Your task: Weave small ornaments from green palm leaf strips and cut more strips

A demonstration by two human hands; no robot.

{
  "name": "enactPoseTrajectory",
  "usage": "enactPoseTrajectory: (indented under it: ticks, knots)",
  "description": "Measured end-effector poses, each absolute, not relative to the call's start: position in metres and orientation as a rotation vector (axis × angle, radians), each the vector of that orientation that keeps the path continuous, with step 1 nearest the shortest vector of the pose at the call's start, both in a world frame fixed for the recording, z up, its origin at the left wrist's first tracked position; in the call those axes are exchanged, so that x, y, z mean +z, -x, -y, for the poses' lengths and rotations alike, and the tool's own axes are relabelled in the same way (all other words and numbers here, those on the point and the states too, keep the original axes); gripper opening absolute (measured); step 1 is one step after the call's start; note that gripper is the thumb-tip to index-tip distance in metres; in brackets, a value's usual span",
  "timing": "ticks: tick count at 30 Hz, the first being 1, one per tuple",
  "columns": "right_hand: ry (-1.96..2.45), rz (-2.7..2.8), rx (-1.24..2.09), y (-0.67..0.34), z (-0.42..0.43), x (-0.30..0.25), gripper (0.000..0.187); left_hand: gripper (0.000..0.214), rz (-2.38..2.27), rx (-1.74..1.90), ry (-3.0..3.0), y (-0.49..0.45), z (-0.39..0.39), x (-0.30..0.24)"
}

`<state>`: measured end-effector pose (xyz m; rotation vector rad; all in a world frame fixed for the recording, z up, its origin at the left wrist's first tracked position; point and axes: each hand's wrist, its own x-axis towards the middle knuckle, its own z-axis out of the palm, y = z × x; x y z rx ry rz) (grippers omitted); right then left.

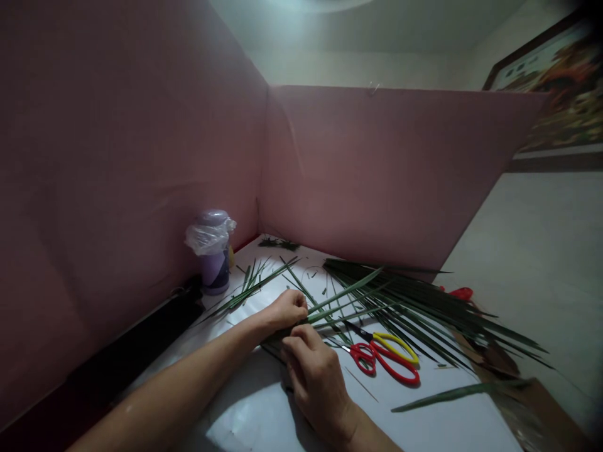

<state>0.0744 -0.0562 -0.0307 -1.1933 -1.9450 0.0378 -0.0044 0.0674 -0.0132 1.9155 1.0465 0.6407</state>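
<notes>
My left hand (288,309) is closed on long green leaf strips (343,294) that run out to the right over the white tabletop. Just below and nearer to me, my right hand (313,370) is closed with thumb and fingers pinched at the near end of the same strips. Its fingertips are partly hidden, and a darker green part of the strips shows beneath both hands. Right of my right hand lie small red-handled scissors (363,359) and larger scissors with one yellow and one red handle (398,358).
A large bundle of long green leaves (424,307) spreads across the right side. One leaf (461,394) lies near the right edge. Leaf scraps (254,282) lie behind my hands. A purple container (215,270) with plastic over its top stands back left. Pink panels (377,182) enclose the table.
</notes>
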Motion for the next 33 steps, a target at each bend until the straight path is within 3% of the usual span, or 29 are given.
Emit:
enactPoseTrajectory:
  ticks: [6, 12, 23, 33]
  knots:
    - [1.362, 1.335, 0.302, -0.085, 0.044, -0.037, 0.029, 0.003, -0.977, 0.901, -1.688, 0.005, -0.063, -0.002]
    - [1.247, 1.06, 0.759, -0.091, 0.029, -0.042, 0.035, 0.017, -0.755, 0.993, -1.325, 0.002, -0.053, -0.005]
    - [1.013, 0.779, 0.938, -0.098, 0.022, -0.052, 0.025, 0.034, -0.614, 0.826, -1.043, -0.002, -0.042, -0.008]
    - [0.907, 0.634, 1.077, -0.096, 0.028, -0.037, 0.023, 0.03, -0.617, 0.716, -1.128, -0.002, -0.044, -0.011]
